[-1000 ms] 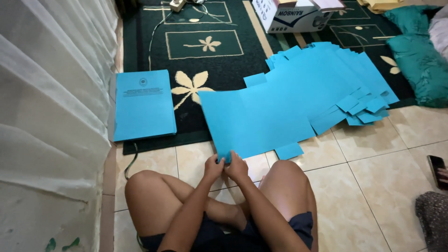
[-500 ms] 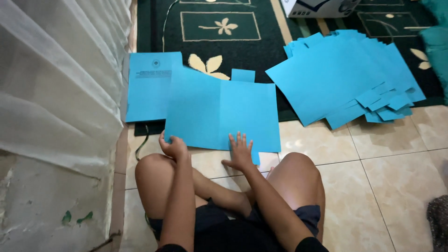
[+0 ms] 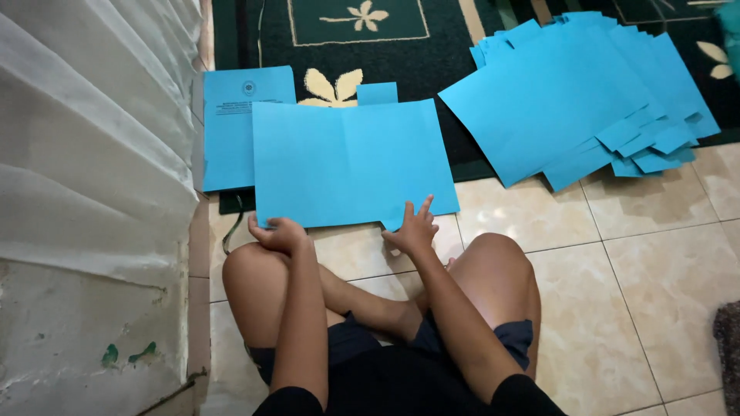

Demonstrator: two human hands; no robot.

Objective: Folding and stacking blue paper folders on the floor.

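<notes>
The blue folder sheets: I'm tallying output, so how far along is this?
One folded printed folder lies finished at the left. An open blue sheet is in hand, left hand and right hand at its near edge. A fanned stack of flat sheets waits on the rug's right.
</notes>
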